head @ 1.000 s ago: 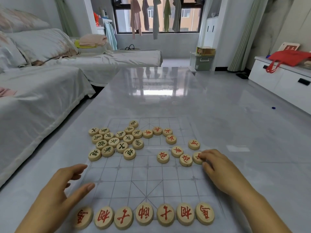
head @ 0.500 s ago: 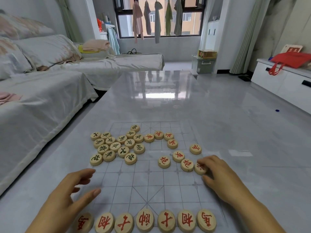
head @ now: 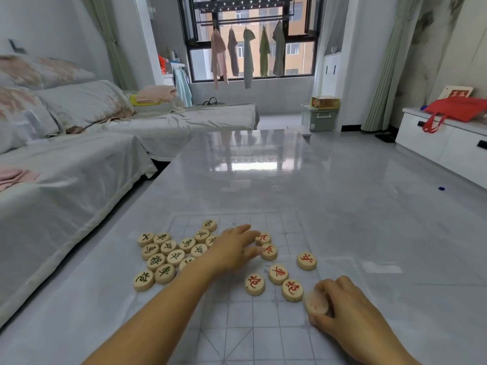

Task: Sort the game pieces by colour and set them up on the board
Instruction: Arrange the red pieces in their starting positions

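The right hand (head: 342,306) had its fingers curled round a round pale wooden game piece (head: 316,303), pinching it by the rim. The piece's face was tilted up and too blurred to read, and whether it touched the surface could not be told. The held piece was at the near right side of the thin translucent grid-lined board (head: 263,327), just beside the nearest red-marked disc (head: 292,290).

The left hand (head: 234,250) reached farther up the board, its fingers straight and spread, gripping nothing. Its fingertips (head: 254,252) lay at the edge of two more red-marked wooden pieces, a far one (head: 264,238) and a near one (head: 268,251). Actual contact could not be made out.

Between the two hands lay other loose red discs (head: 278,273), and one red disc sat apart to the right (head: 306,261).

Left of the left wrist, a tight cluster of dark-marked wooden discs (head: 155,260) lay touching one another, partly on the board's left edge and partly hidden under the hand.

The board rested on a glossy grey table (head: 263,167). A white-covered sofa (head: 66,180) ran along the left. Clothes (head: 247,56) hung at the far window, and a red bag (head: 458,109) lay on a white cabinet (head: 448,146) to the right.
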